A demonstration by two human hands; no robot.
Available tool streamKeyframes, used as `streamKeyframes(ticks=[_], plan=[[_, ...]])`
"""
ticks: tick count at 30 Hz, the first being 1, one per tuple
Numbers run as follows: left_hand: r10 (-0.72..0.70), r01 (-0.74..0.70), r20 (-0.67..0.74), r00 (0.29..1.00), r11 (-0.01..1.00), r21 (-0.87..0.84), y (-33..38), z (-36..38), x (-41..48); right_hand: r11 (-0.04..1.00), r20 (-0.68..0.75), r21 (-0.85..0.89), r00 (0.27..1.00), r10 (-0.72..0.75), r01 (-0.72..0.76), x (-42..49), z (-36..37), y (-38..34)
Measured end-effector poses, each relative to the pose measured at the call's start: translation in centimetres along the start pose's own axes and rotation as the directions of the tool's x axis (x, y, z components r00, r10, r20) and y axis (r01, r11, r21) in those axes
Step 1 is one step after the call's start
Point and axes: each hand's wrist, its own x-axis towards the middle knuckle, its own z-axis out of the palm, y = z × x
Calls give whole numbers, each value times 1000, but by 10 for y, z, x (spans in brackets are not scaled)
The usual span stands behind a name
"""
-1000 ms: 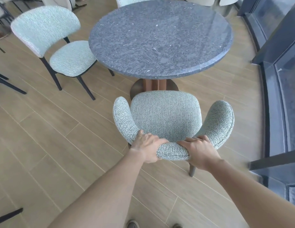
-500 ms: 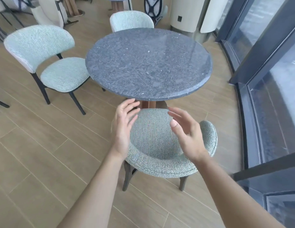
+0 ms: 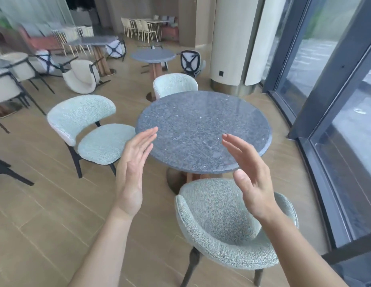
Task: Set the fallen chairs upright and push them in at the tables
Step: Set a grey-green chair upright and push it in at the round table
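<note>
A pale green upholstered chair (image 3: pixel 217 220) stands upright in front of me, its seat tucked partly under the round grey stone table (image 3: pixel 203 129). My left hand (image 3: pixel 132 170) and my right hand (image 3: pixel 251 179) hover in the air above the chair and table edge, palms facing each other, fingers straight, touching nothing. Two more green chairs stand upright at the table, one on the left (image 3: pixel 87 129) and one at the far side (image 3: pixel 174 83). Further back a cream chair (image 3: pixel 81 76) lies on its side, and dark-framed chairs (image 3: pixel 190 63) lie tipped near a second round table (image 3: pixel 152 55).
A tall glass wall with dark frames (image 3: pixel 329 96) runs along the right. A thick cream column (image 3: pixel 232 42) stands behind the table. More tables and chairs (image 3: pixel 12 79) crowd the left and back. Open wood floor (image 3: pixel 48 214) lies to my left.
My hands let go of the near chair's backrest and rose into the air with fingers straight. The view lifted from the chair to the room beyond.
</note>
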Motion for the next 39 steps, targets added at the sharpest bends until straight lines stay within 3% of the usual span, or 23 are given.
streamKeyframes(ticks=[10,18,29,39], plan=[[30,-19,-94,995,992,122,-10,-106,82,988,108,128,989,-105,90,136,130,39],[54,-36,-150,987,992,124,-60,-258,152,987,198,126,972,-126,102,237,281,92],[108,-89,-115,988,983,164,-80,-473,293,977,130,169,980,-152,129,378,484,132],[78,-63,-71,994,981,184,-168,-608,430,977,86,161,984,-156,141,519,607,232]])
